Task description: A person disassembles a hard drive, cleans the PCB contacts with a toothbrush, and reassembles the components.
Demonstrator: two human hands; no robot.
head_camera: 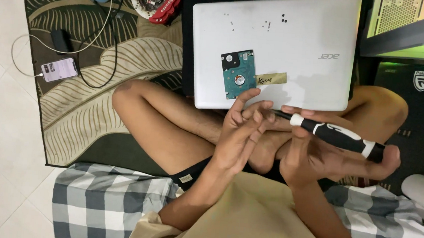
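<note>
Gripping a black-and-white electric screwdriver [339, 135] in the right hand [310, 152], fingers clamped around its body. Pinching at its tip with left hand [241, 131], fingers bunched. Hovering just off the near edge of an upturned white laptop [304, 35], beside a bare hard drive [238, 73].

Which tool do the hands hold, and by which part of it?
The right hand grips the black-and-white electric screwdriver around its barrel; the left hand has its fingertips at the bit end.

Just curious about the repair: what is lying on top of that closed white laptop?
On the white laptop lie a bare hard drive, a small gold label and tiny dark screws. The left hand covers its near edge.
</note>
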